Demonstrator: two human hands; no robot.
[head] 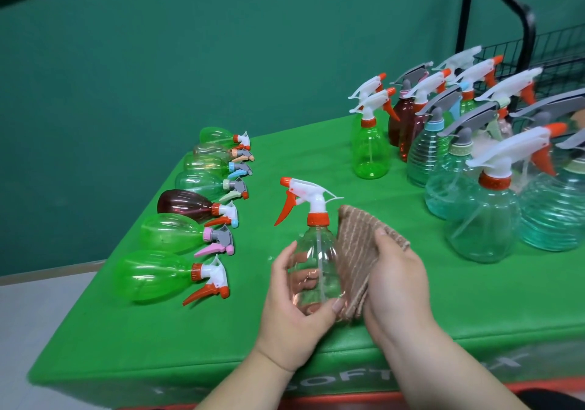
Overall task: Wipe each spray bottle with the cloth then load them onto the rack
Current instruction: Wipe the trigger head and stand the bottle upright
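In the head view my left hand curls round the lower body of the clear spray bottle, holding it upright over the near tabletop. That leaves its right side bare for my right hand, which grips the folded brown cloth and presses it there. Other bottles lie in a row at the left or stand clustered by the black rack, likely sorted wiped from unwiped.

Both forearms enter from the lower edge. Left hand: thumb and fingers curled round a bottle, held upright. Right hand: back uppermost, holding a cloth against the bottle's side.
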